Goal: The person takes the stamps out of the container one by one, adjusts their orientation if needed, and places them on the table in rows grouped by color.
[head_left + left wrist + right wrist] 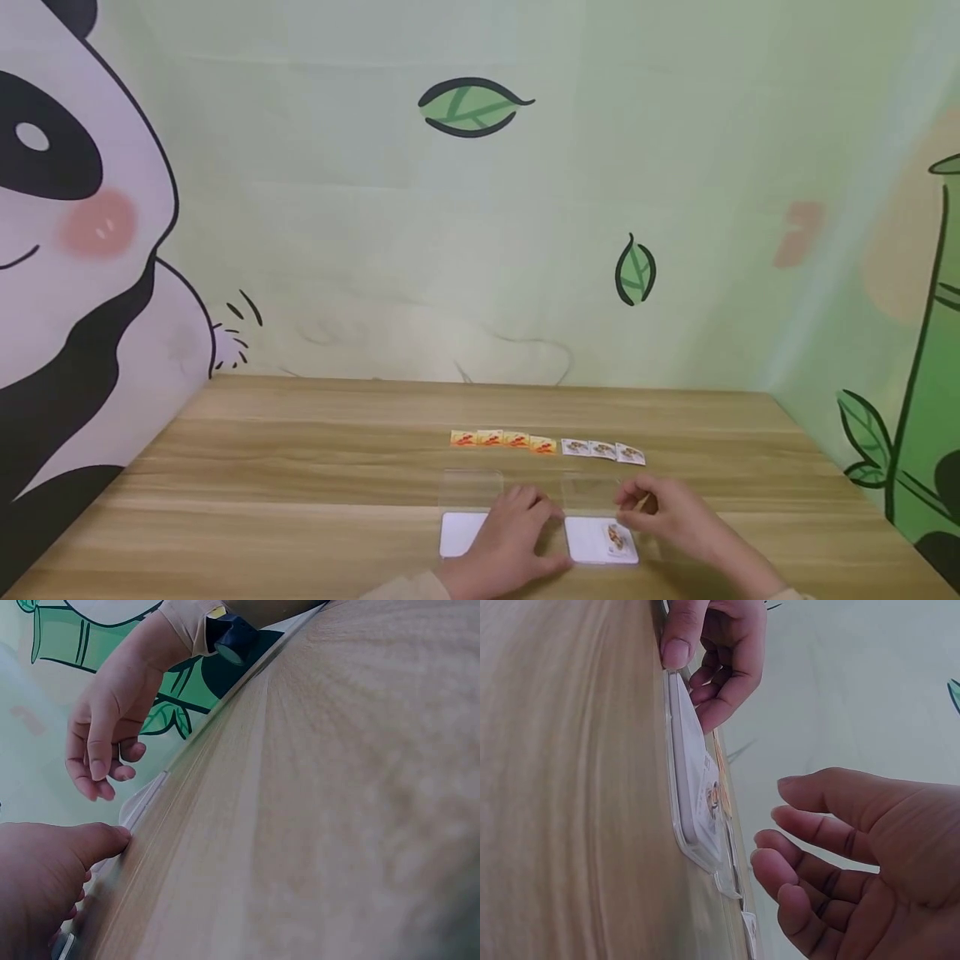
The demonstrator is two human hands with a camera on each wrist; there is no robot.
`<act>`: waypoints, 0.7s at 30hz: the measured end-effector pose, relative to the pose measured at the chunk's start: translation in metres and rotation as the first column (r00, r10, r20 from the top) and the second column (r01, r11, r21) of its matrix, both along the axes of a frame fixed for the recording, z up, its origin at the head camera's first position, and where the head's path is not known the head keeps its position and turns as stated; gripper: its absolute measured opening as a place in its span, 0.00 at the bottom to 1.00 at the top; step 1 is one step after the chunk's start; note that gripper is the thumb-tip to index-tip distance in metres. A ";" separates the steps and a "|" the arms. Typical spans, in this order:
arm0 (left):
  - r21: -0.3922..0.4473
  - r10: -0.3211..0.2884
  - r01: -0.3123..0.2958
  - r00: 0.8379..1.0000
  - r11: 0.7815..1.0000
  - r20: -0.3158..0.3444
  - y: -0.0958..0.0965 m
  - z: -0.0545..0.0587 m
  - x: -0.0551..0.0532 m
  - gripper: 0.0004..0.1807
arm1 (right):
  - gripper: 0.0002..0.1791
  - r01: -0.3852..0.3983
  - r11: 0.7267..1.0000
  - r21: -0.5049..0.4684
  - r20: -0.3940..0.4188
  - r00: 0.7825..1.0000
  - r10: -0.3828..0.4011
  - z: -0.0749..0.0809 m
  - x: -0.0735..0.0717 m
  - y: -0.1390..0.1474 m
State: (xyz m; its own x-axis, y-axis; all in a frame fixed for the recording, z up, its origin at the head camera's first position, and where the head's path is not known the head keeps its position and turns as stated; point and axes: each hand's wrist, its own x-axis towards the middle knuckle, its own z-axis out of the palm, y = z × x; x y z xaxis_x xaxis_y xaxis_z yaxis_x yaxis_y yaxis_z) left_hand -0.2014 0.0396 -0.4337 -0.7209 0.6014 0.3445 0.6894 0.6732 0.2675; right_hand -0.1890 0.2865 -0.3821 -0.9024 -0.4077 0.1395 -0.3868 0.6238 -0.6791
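Two flat hinged cases with white bases and clear lids lie opened on the table. My left hand [513,533] holds the right case [585,542] at its left edge, thumb at the near corner and fingers at the far one. The thumb on the case edge also shows in the left wrist view. On the right part of that case's white base sits a small picture sticker [617,539]. Above its far right corner hovers my right hand [675,517], fingers loosely bent, with nothing seen between them. The left case [459,532] is partly covered by my left hand.
Behind the cases runs a row of small stickers: several yellow ones [490,439] on the left and three white ones [602,449] on the right. The wooden table [300,500] meets a green wall [360,250] painted with a panda and leaves.
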 end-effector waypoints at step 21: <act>0.009 0.006 -0.007 1.000 1.000 0.007 0.000 0.003 0.001 0.25 | 0.07 -0.009 0.998 0.057 0.053 0.999 0.006 -0.007 0.003 -0.004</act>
State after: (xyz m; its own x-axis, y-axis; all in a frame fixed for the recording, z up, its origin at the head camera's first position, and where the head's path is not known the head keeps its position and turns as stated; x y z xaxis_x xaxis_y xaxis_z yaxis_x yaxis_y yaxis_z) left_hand -0.2003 0.0396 -0.4309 -0.7271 0.5935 0.3452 0.6832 0.6751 0.2783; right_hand -0.1860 0.2827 -0.3886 -0.9050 -0.4201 0.0675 -0.3556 0.6597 -0.6621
